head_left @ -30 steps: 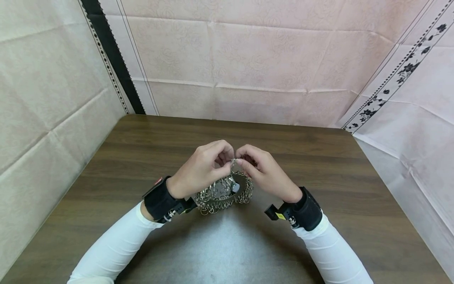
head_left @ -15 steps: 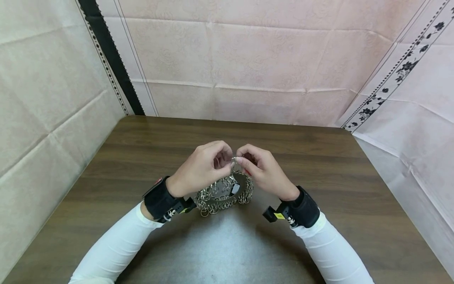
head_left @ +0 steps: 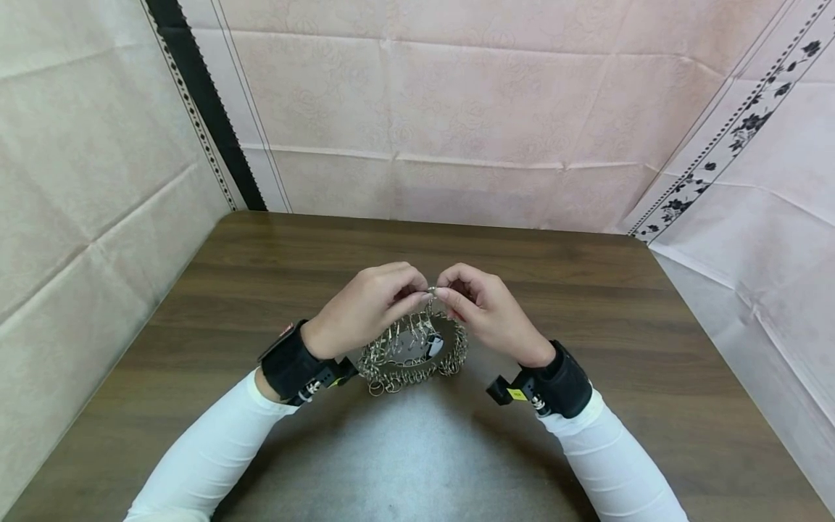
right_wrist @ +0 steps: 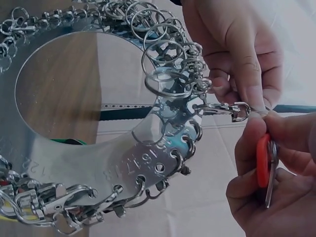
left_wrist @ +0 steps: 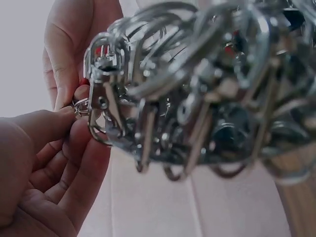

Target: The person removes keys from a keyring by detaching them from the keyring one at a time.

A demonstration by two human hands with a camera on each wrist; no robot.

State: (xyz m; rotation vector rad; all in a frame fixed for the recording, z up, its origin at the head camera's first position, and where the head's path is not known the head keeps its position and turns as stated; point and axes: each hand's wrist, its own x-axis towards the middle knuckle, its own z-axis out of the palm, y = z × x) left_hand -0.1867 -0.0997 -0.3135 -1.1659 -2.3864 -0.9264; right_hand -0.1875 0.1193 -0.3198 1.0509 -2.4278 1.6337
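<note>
Numbers are stamped on a flat metal ring plate (right_wrist: 94,163), its rim hung with several snap hooks and round split rings. My left hand (head_left: 368,308) and right hand (head_left: 491,312) meet above the plate's far side, fingertips nearly touching. Between thumb and fingers, both pinch a small split ring (left_wrist: 83,104) at the end of a snap hook (right_wrist: 224,109); fingertips cover much of it. In the right wrist view, my right hand also keeps a small red and metal piece (right_wrist: 263,160) against its fingers; its kind is unclear. The plate hangs tilted below the hands.
Beneath everything is a brown wooden table (head_left: 313,464). Pale cloth sheets (head_left: 457,109) stand behind it and on both sides. Each wrist wears a black strap with a camera (head_left: 296,366). A small whitish label-like patch (head_left: 433,344) shows within the plate's ring.
My left thumb has risen and straightened slightly toward the right fingertips. The left wrist has shifted a little. The right hand and the ring plate stay almost in place.
</note>
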